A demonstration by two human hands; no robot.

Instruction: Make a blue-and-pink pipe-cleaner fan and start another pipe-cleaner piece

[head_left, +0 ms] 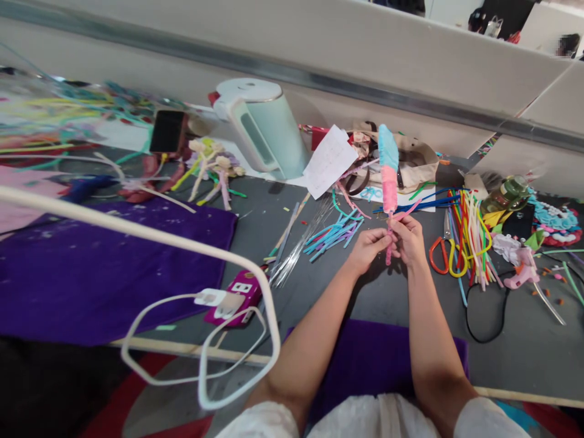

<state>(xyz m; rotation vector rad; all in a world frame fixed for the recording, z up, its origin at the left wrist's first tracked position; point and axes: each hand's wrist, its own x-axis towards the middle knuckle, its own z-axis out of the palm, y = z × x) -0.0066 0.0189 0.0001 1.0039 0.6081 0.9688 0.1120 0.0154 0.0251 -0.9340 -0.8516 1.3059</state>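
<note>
Both my hands meet over the grey table, pinching the lower stem of a fuzzy pipe-cleaner piece (388, 170). It stands upright, light blue at the top and pink below, with a thin pink stem. My left hand (368, 249) grips the stem from the left with closed fingers. My right hand (407, 239) is closed around the stem from the right. A loose pink strand sticks out to the right, just above my right hand.
Blue pipe cleaners (333, 234) and thin wires (296, 249) lie left of my hands. Orange-handled scissors (438, 252), multicoloured pipe cleaners (472, 234) and a pink glue gun (524, 274) lie to the right. A pale green kettle (262, 125), a purple cloth (91, 267) and a white cable (191, 304) are on the left.
</note>
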